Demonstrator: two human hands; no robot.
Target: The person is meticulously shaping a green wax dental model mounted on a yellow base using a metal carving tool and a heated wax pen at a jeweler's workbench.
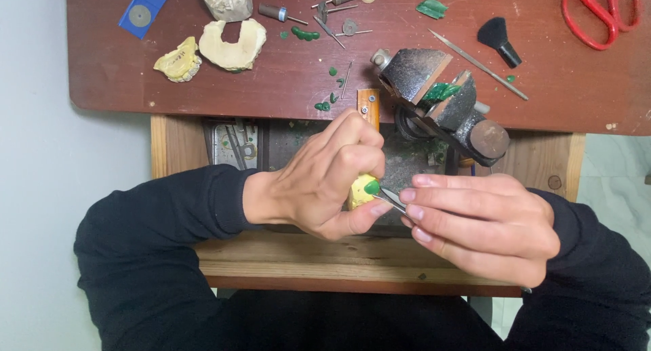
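Our left fingers pinch a yellow cast with green wax; our right fingers pinch a blade against it, below the worktop's front edge, near the vise.

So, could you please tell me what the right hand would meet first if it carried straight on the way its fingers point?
The right hand points left; it would probably first meet the yellow cast held in the left hand.

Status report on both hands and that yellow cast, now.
Left hand shut on yellow cast with green wax. Right hand shut on metal blade, tip at the wax. Vise just behind, not touching.
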